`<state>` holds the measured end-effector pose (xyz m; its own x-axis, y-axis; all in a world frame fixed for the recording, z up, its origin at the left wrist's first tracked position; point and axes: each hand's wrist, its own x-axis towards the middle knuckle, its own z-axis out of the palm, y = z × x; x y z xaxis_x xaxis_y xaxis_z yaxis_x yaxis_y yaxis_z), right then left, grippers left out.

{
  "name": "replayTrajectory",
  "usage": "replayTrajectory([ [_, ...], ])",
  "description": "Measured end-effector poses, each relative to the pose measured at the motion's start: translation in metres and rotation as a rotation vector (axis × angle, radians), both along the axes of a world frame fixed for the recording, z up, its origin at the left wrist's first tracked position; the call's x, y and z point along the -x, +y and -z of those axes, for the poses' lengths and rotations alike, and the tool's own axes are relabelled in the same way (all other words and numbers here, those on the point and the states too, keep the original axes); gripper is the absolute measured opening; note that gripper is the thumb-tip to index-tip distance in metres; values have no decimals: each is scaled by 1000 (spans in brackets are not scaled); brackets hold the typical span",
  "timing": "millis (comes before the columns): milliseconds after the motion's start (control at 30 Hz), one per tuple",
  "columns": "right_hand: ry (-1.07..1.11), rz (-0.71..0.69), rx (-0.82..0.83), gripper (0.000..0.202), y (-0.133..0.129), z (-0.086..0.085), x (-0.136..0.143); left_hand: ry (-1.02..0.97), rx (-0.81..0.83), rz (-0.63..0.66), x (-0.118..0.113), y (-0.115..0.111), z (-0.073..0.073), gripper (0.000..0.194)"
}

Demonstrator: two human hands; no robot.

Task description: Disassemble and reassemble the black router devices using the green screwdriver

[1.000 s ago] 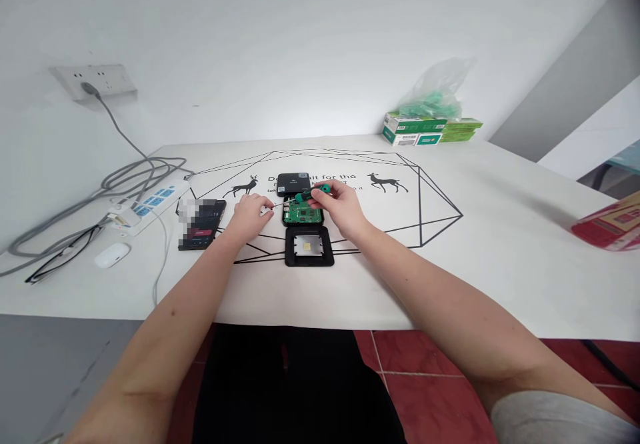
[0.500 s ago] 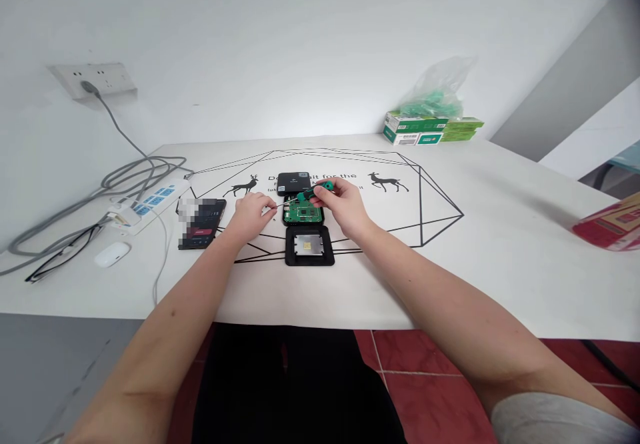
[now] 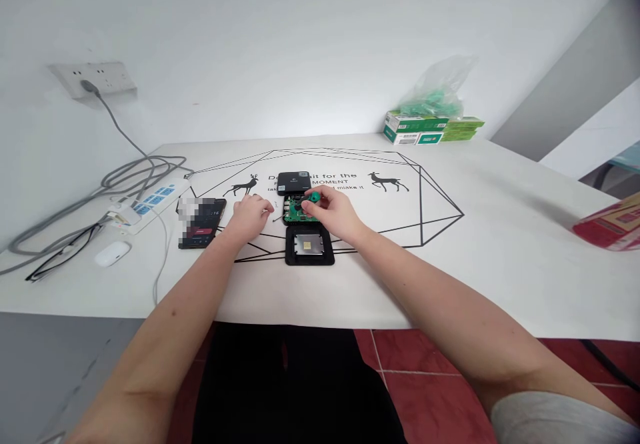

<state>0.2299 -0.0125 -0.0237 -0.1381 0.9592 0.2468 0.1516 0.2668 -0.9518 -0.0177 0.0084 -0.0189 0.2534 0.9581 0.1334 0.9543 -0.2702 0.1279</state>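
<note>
Screwdriver (image 3: 314, 197) has swung down since the earlier frame: shaft now slants to the counter (image 3: 350, 291) just left of the circuit board (image 3: 300, 218), no longer out toward my left hand (image 3: 249, 217). Phone (image 3: 215, 221) clock went from :15 to :16, rest pixelated.

Right hand (image 3: 336, 214) grips the screwdriver handle over the board. Left hand is half curled beside it, apart from the shaft; can't tell if it pinches something tiny.

Progress, my read: case open, board exposed and sitting in its black case (image 3: 304, 225), mid-counter between the hands. Black cover (image 3: 290, 259) lies off on the near side, metal plate (image 3: 318, 245) facing up. Not closed up yet; whether any screws are in or out of the board, can't tell.

Text: flat black box (image 3: 287, 181) behind the board has two pale stickers, print too small to read. Counter print gives me "for the", "MOMENT" and "miake it", other words partly covered. Green-and-white boxes (image 3: 420, 126) at the back right show a barcode, brand unreadable. Red package (image 3: 610, 224) far right, lettering not legible either.
</note>
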Motion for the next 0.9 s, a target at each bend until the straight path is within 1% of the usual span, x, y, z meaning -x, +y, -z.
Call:
replayTrajectory([
  [100,-5,6,-6,34,-1,0,2,-4,6,15,-1,1,2,33],
  [200,50,15,-6,35,-2,-4,0,-49,19,25,1,2,2,35],
  [367,157,72,-27,39,-1,-13,-6,-319,106,52,3,-1,0,36],
  [467,200,96,-50,41,0,-16,-9,-454,151,21,3,-5,-1,25],
  [533,217,103,-68,41,0,-17,-10,-527,173,-1,1,-6,-2,25],
  [600,229,104,-76,41,-1,-18,-9,-579,187,-21,0,-7,-2,28],
  [700,239,100,-73,40,-3,-20,-7,-625,174,-37,-1,-6,-1,27],
  [900,250,108,-76,39,-5,-23,-7,-710,175,9,0,-3,2,25],
])
